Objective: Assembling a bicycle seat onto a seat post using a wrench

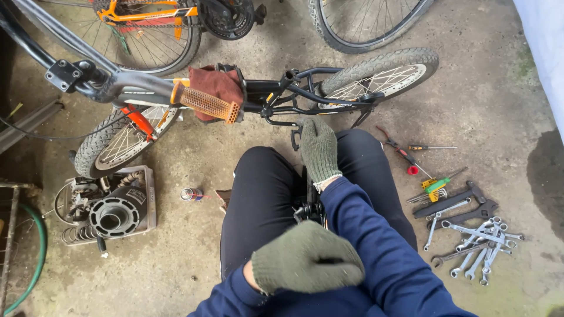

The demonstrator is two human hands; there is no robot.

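I see a dark bicycle part (pixel 308 206), likely a crank or pedal assembly, wedged between my knees. My right hand (pixel 320 149), in a green knit glove, reaches forward over it, fingers together and pointing toward the frame of the small bicycle (pixel 276 94); I cannot tell whether it grips anything underneath. My left hand (pixel 308 265), gloved alike, is curled into a loose fist close to my chest, on nothing that I can make out.

Progress, as judged: the bicycle lies on its side with the part apparently off it, so dismantling looks under way; refitting remains.

Outward: a rust-red rag (pixel 214 88) is draped over the frame by an orange grip (pixel 205 103). A small spray can (pixel 189 194), silver with a red and blue band, lies on the concrete (pixel 482 88) left of my knee. Further left, a shallow tray (pixel 150 202) holds a black finned cylinder and springs. To the right, spanners (pixel 479 246) lie heaped, with pliers (pixel 395 147) and screwdrivers beyond.
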